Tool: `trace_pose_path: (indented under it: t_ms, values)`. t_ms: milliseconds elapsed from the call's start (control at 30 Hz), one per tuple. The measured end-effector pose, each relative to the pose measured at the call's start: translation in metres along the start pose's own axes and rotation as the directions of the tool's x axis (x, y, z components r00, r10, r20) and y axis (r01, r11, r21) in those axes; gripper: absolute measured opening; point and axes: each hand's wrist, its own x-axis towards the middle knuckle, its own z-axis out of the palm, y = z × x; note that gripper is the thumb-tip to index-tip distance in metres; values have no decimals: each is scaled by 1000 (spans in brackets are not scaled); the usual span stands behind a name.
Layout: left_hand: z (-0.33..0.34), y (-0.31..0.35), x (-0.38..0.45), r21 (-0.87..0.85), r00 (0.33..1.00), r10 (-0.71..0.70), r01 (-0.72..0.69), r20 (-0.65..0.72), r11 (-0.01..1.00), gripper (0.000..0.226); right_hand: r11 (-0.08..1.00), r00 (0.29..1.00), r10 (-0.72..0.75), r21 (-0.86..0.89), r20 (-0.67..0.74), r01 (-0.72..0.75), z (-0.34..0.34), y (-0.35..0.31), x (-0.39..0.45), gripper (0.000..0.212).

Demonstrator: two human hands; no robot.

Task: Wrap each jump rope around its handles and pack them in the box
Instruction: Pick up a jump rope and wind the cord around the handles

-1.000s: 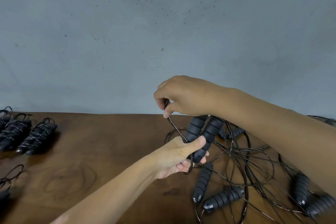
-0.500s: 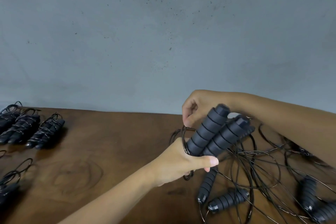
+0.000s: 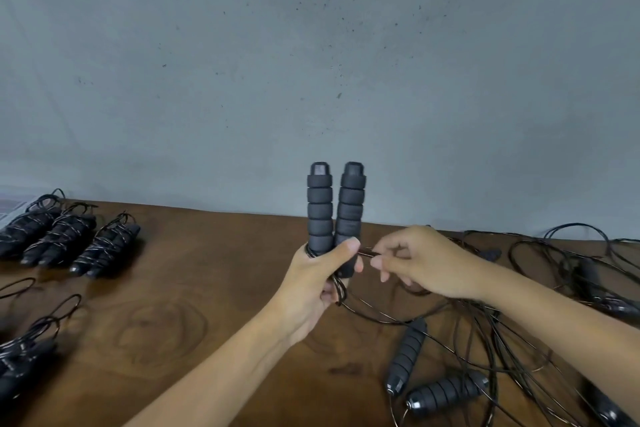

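My left hand (image 3: 317, 282) grips the lower ends of two black ribbed foam handles (image 3: 334, 208), held side by side and upright above the wooden table (image 3: 214, 274). My right hand (image 3: 414, 262) pinches the thin black cord (image 3: 366, 253) of this rope just to the right of the handles. The cord runs from the handles' lower ends down into a loose tangle. No box is in view.
Three wrapped ropes (image 3: 69, 241) lie in a row at the table's back left, another wrapped one (image 3: 20, 362) at the left edge. Loose handles (image 3: 407, 355) (image 3: 446, 392) and tangled cords (image 3: 540, 333) cover the right side. A grey wall stands behind.
My left hand has swung the two handles from tilted right to upright. My right hand came from behind them to their right side, pinching the cord.
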Motion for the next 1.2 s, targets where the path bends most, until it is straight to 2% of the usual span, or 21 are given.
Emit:
trace_pose_path:
  t_ms: [133, 200, 367, 600, 800, 967, 1067, 1200]
  values:
    - [-9, 5, 6, -96, 995, -50, 42, -85, 994, 44, 996, 998, 28, -78, -53, -32, 14, -1, -11, 23]
    - [-11, 2, 8, -127, 993, -70, 57, -97, 990, 46, 990, 997, 23, -137, -75, -33, 17, -4, -15, 23]
    - [-17, -5, 10, -117, 982, -118, 101, -147, 988, 40, 970, 995, 11, -242, -99, -34, 19, -15, -26, 20]
    - [-21, -14, 11, -115, 981, -138, 123, -138, 986, 33, 936, 995, -50, -352, -82, 18, 31, -25, -34, 21]
    - [-14, -15, 15, -209, 968, -133, 88, -213, 974, 24, 911, 989, -97, -411, -114, 42, 31, -37, -37, 35]
    - [-16, -11, 14, -83, 970, -114, 98, -217, 992, 39, 910, 980, -134, -409, -147, 63, 25, -41, -41, 36]
    - [-15, -12, 13, 22, 978, -97, 103, -186, 994, 41, 886, 977, -149, -460, -155, 62, 20, -45, -42, 35]
    - [-4, -13, 11, 114, 990, -56, 70, -126, 991, 58, 861, 974, -176, -502, -143, 82, 10, -57, -38, 29]
